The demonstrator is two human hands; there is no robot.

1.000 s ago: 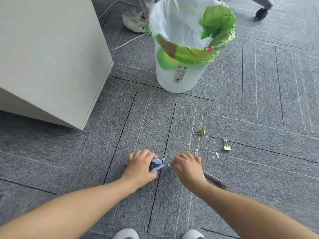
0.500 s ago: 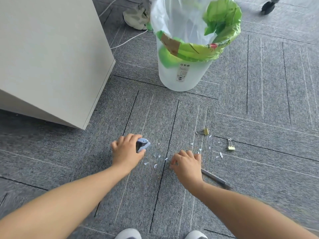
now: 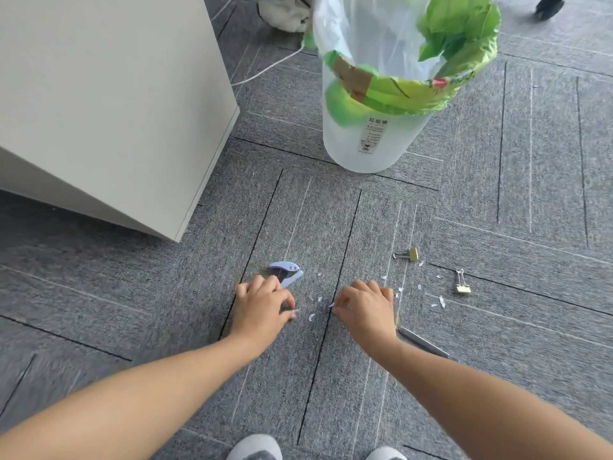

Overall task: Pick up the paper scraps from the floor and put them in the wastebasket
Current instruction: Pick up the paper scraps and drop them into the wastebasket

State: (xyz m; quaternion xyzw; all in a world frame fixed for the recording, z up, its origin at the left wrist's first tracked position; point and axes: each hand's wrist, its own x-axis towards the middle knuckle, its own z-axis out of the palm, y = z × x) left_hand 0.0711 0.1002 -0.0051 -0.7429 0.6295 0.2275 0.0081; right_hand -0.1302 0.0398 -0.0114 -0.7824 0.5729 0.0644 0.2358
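Small white paper scraps (image 3: 311,317) lie scattered on the grey carpet between my hands, with more paper scraps (image 3: 441,301) off to the right. My left hand (image 3: 262,303) is low on the floor, fingers curled, pinching a scrap at its fingertips. My right hand (image 3: 365,303) is also down on the carpet, its curled fingers pinching a scrap at its left side. The translucent white wastebasket (image 3: 374,147), lined with a white bag and holding green packaging, stands on the floor beyond both hands.
A light-blue hole punch (image 3: 287,272) lies just beyond my left hand. Two gold binder clips (image 3: 409,254) (image 3: 462,287) and a grey pen (image 3: 424,343) lie at the right. A beige cabinet (image 3: 99,94) fills the left. A white cable (image 3: 265,69) runs behind it.
My left hand carried the hole punch to the left, set it down on the carpet and came back to the scraps. My right hand stayed over the scraps.
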